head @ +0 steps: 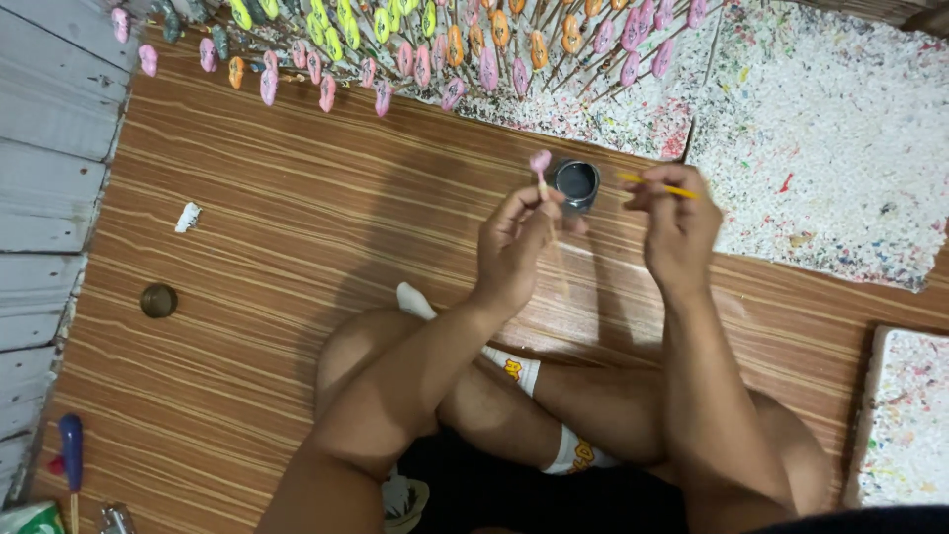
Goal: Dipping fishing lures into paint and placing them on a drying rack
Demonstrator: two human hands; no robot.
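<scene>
My left hand (516, 237) pinches a thin stick topped with a small pink figure (540, 162), held upright over the floor. My right hand (677, 225) grips a yellow paintbrush (660, 186) that points left toward the figure. A small open pot of dark paint (576, 183) stands on the wooden floor just behind and between the two hands. My crossed legs and white socks lie below the hands.
Several pink, orange and yellow figures on sticks (425, 44) stand in a paint-speckled foam board (820, 129) at the top. Another speckled foam block (905, 420) lies at right. A round lid (158, 300), a white scrap (187, 217) and a blue-handled tool (70, 447) lie at left by grey planks.
</scene>
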